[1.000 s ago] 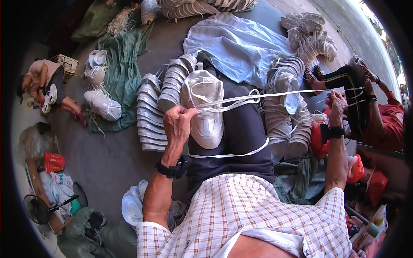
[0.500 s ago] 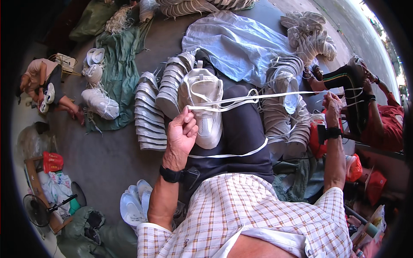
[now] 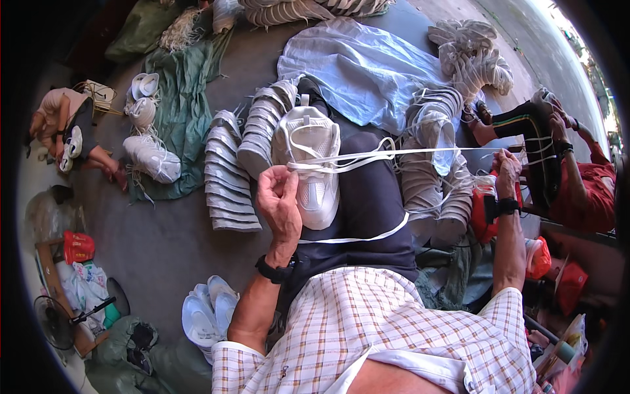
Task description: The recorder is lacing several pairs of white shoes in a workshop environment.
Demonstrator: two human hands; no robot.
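Note:
A white sneaker [image 3: 317,190] rests on my dark-trousered lap, its toe toward me and its lacing area facing up. My left hand [image 3: 279,200] is at the sneaker's left side, thumb and fingers pinched on a white shoelace [image 3: 413,151]. From there the lace runs taut across the shoe to my right hand [image 3: 508,172], which is closed on it far out to the right. Slack loops of lace hang just right of the sneaker. Another lace strand [image 3: 367,238] lies across my thighs.
Rows of nested pale shoe pieces [image 3: 226,174] stand left of my legs, with more shoes [image 3: 426,177] to the right. A pale blue sheet [image 3: 354,65] lies ahead. One co-worker [image 3: 590,177] sits at right, another [image 3: 59,111] at far left. White shoes [image 3: 207,315] stand by my left elbow.
My left hand has turned and its fingers have straightened somewhat, while its wrist shifted slightly right. My right hand has dropped slightly. The lace stays stretched between them.

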